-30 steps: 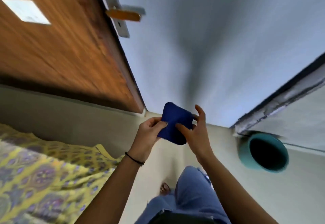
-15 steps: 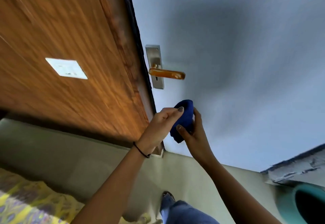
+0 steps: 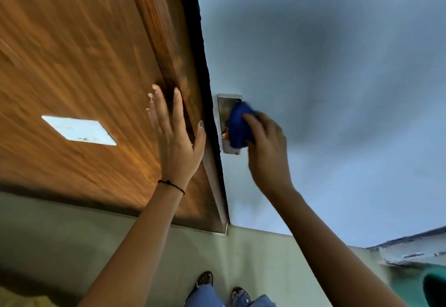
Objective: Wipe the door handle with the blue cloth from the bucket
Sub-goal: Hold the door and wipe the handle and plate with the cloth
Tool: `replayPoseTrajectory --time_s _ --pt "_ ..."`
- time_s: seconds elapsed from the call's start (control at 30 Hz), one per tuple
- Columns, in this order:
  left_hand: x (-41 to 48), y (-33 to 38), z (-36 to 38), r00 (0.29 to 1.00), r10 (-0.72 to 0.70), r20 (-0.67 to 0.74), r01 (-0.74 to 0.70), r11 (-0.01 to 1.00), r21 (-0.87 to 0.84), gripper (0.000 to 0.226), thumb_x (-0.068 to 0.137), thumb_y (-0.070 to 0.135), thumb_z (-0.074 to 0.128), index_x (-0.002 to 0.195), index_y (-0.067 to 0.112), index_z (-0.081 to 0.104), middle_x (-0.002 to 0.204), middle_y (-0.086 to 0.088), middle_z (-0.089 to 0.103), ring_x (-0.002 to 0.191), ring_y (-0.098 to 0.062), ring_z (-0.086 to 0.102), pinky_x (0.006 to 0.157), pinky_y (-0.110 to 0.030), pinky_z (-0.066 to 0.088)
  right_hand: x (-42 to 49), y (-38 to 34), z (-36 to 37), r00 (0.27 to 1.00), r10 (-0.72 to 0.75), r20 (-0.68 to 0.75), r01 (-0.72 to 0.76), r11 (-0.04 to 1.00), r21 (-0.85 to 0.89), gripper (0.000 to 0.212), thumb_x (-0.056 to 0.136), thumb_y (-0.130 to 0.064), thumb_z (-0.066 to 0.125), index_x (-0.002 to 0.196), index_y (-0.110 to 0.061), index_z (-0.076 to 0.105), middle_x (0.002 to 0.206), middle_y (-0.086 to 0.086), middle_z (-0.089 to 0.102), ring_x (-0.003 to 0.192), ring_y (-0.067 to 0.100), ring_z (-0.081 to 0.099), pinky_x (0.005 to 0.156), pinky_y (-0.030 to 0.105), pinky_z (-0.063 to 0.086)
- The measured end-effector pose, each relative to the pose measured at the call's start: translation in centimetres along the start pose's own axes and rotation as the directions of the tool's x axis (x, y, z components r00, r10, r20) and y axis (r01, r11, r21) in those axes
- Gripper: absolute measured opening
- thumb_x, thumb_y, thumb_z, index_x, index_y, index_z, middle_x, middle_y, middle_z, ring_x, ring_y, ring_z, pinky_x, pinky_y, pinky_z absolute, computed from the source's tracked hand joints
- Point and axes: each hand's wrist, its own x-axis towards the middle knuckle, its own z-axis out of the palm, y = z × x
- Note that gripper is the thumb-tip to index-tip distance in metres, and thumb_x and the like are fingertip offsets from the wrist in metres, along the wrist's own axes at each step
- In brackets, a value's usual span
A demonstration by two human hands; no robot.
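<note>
The blue cloth (image 3: 239,126) is bunched in my right hand (image 3: 266,145) and pressed over the door handle, which is almost wholly hidden; only a bit of its orange lever (image 3: 225,133) shows at the cloth's left edge. The steel handle plate (image 3: 223,111) sits on the pale blue-grey door (image 3: 313,89). My left hand (image 3: 178,142) lies flat, fingers spread, against the wooden panel (image 3: 84,77) just left of the dark door edge. The teal bucket (image 3: 434,289) is at the bottom right corner, cut off by the frame.
A white rectangular plate (image 3: 79,130) is fixed on the wooden panel. The pale floor (image 3: 72,246) spreads below, with my feet (image 3: 205,280) and jeans at the bottom middle. A worn grey ledge (image 3: 410,253) runs above the bucket.
My right hand lifted the cloth from below the handle onto it, covering the lever. My left hand let go of the cloth and went flat onto the wooden panel. The view shifted upward.
</note>
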Motion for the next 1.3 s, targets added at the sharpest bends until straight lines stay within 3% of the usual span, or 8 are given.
replayPoseTrajectory --time_s 0.13,0.27,0.37,0.53,0.7,0.9,1.13,1.3 --pt "0.7 -2.7 1.3 0.989 0.131 -0.064 -0.127 0.99 0.069 0.074 0.093 0.031 0.055 0.15 0.019 0.008 0.15 -0.028 0.012 0.146 -0.033 0.0 0.119 -0.049 0.004 -0.6 -1.8 3.8 0.997 -0.049 0.066 0.064 0.966 -0.251 0.044 0.089 -0.016 0.04 0.132 -0.012 0.052 0.133 0.014 0.057 0.129 0.037 0.042 0.114 0.056 0.025" --pt "1.2 -4.8 2.1 0.962 0.264 -0.074 -0.257 0.962 0.092 0.089 0.091 0.041 0.055 0.15 0.03 -0.01 0.158 0.002 -0.023 0.146 -0.015 -0.019 0.119 -0.042 -0.009 0.2 -3.1 4.8 0.992 -0.023 0.123 0.073 0.9 -0.429 0.045 0.089 -0.027 0.056 0.133 -0.016 0.05 0.131 0.012 0.058 0.126 0.036 0.048 0.115 0.057 0.015" --pt "1.6 -5.6 2.5 0.944 0.322 -0.07 -0.317 0.945 0.075 0.089 0.09 0.042 0.054 0.15 0.029 -0.012 0.155 0.007 -0.028 0.145 -0.015 -0.021 0.119 -0.041 -0.012 0.8 -2.1 4.1 0.981 -0.003 0.194 0.107 0.842 -0.528 0.047 0.088 -0.03 0.058 0.133 -0.018 0.047 0.129 0.01 0.058 0.121 0.034 0.051 0.116 0.06 0.016" --pt "1.3 -5.9 3.0 0.922 0.371 -0.108 -0.365 0.928 0.071 0.083 0.091 0.041 0.049 0.151 0.024 -0.007 0.157 0.0 -0.025 0.146 -0.019 -0.02 0.118 -0.043 -0.012 0.4 -1.9 3.3 0.988 0.128 0.091 -0.072 0.881 -0.467 0.047 0.087 -0.034 0.053 0.131 -0.018 0.048 0.128 0.006 0.057 0.121 0.031 0.047 0.116 0.06 0.012" --pt "1.5 -6.2 3.0 0.916 0.386 -0.111 -0.382 0.922 0.057 0.085 0.091 0.041 0.052 0.151 0.023 -0.006 0.157 -0.001 -0.025 0.145 -0.019 -0.021 0.118 -0.043 -0.012 1.0 -4.4 5.3 0.985 0.098 0.145 -0.003 0.839 -0.545 0.046 0.089 -0.034 0.051 0.133 -0.021 0.049 0.133 0.008 0.055 0.125 0.033 0.047 0.117 0.059 0.009" --pt "1.4 -6.3 3.0 0.915 0.387 -0.112 -0.385 0.922 0.043 0.086 0.091 0.042 0.052 0.151 0.023 -0.006 0.157 -0.002 -0.024 0.146 -0.02 -0.02 0.118 -0.044 -0.012 0.7 -3.1 3.4 0.98 0.188 0.059 -0.138 0.868 -0.477 0.045 0.088 -0.038 0.05 0.129 -0.022 0.05 0.125 0.001 0.058 0.118 0.027 0.05 0.116 0.059 0.007" --pt "1.4 -6.4 3.0 0.909 0.403 -0.107 -0.4 0.915 0.047 0.089 0.09 0.042 0.055 0.152 0.023 -0.006 0.157 -0.002 -0.025 0.145 -0.021 -0.021 0.118 -0.044 -0.012 1.0 -4.2 4.8 0.984 0.106 0.142 0.009 0.77 -0.638 0.051 0.083 -0.026 0.06 0.133 -0.02 0.047 0.128 0.008 0.058 0.118 0.032 0.052 0.116 0.059 0.006" --pt "1.4 -6.6 3.1 0.909 0.399 -0.117 -0.396 0.917 0.049 0.087 0.091 0.043 0.054 0.152 0.023 -0.006 0.157 -0.002 -0.025 0.145 -0.02 -0.021 0.117 -0.043 -0.013 1.4 -2.0 2.4 0.97 0.18 0.163 -0.055 0.815 -0.576 0.049 0.086 -0.035 0.057 0.132 -0.021 0.046 0.116 0.001 0.063 0.117 0.027 0.054 0.114 0.057 -0.002"
